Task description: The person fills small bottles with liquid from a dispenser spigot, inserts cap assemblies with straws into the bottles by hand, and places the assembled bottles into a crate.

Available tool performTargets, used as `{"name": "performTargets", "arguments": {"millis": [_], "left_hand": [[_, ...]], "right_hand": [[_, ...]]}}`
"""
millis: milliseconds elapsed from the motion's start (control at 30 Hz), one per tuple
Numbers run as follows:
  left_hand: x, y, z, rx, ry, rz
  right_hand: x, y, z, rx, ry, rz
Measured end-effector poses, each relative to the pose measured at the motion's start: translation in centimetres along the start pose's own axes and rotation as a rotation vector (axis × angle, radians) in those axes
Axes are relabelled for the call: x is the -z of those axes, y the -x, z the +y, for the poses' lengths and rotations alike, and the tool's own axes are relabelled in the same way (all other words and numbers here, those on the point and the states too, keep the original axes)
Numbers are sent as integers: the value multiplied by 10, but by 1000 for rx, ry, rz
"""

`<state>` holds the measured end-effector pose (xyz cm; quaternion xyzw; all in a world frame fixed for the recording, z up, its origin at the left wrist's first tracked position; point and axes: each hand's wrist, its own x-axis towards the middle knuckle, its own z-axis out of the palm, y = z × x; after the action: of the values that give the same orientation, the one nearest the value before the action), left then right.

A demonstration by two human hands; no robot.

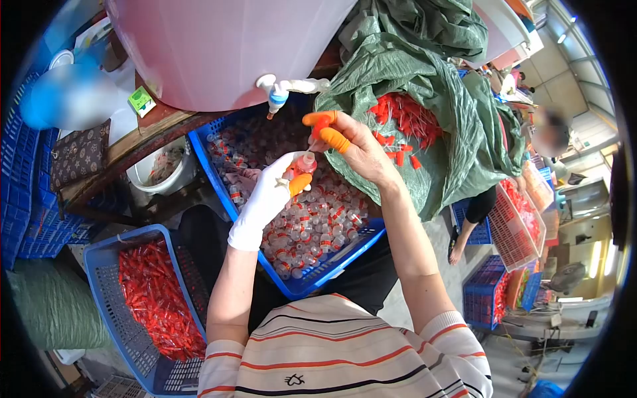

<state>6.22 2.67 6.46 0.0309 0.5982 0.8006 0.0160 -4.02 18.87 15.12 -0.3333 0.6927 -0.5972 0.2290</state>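
My left hand [269,196], in a white glove with an orange finger cover, is closed around a small clear bottle [306,163] with pinkish contents. Just above its mouth, my right hand [365,151] pinches a red cap [321,123] with a thin clear stem pointing down at the bottle. Orange covers sit on the right thumb and forefinger; the rest of that hand is bare. Below both hands, a blue crate [292,289] holds many small clear bottles [318,229] with red labels. Loose red caps with clear stems [408,119] lie on a green woven sack [458,142] at the right.
A large pink tub [225,53] with a white tap [277,96] overhangs the crate. At lower left, a blue basket [99,285] contains red pieces [156,295]. A white bucket [162,182] stands under a wooden table [119,159]. Other people and crates are at the right.
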Motion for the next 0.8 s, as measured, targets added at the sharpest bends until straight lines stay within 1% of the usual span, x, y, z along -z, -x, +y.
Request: {"name": "performTargets", "arguments": {"millis": [100,167,233,300,400,500,533,567,633,667,767,800], "left_hand": [[-1,0,-6,-2,-24,-46],[-2,0,-10,28,3,-71],[-7,0,-10,8,19,-64],[-11,-2,-9,10,42,-64],[-13,-4,-10,18,46,-63],[-15,-3,-6,-12,-21,-65],[-16,-3,-9,-10,-40,-51],[-17,-3,-13,-4,-59,-44],[-10,-6,-31,67,-180,-34],[-8,-4,-41,110,-239,-22],[-12,0,-47,-94,-397,40],[-13,-2,-43,-101,-373,21]], "right_hand": [[10,10,7,-33,-27,48],[19,14,5,50,-64,92],[24,17,3,116,-90,115],[22,17,3,104,-86,77],[12,22,6,-21,-16,51],[12,28,40,6,-154,-93],[8,28,55,106,-42,-65],[-1,35,69,26,-309,3],[-9,44,90,56,-432,61],[-9,48,95,65,-425,67],[-9,54,88,-68,-455,40],[-8,50,88,6,-345,88]]}}
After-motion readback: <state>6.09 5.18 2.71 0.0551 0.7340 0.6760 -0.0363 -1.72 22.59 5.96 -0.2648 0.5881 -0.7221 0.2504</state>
